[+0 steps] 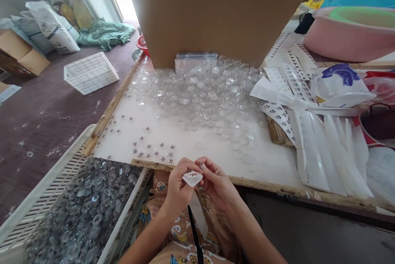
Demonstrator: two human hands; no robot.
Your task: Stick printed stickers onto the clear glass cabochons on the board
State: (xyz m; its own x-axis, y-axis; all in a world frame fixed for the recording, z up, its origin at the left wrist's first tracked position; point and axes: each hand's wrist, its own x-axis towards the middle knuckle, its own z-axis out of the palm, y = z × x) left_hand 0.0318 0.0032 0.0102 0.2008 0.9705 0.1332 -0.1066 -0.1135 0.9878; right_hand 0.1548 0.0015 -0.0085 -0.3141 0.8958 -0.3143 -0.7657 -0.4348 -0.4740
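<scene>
Both of my hands meet in front of me at the near edge of the white table (271, 161). Wrapped in my left hand (180, 181) is a white sticker strip (193, 178) with small dark prints, its tail hanging down over my lap. My right hand (218, 181) pinches a small clear piece (201, 166) close against the strip; my fingers hide most of it. Beyond them lies a heap of clear round plastic pieces (203, 95). To the left of my hands, several clear pieces with dark printed figures (162, 145) lie spread on the table.
A white crate (77, 144) full of clear pieces stands at the lower left. Sticker sheets and backing strips (311, 144) pile up on the right, before a pink basin (345, 37). A large cardboard box (216, 12) rises behind the heap. Wooden strips (111, 103) edge the table.
</scene>
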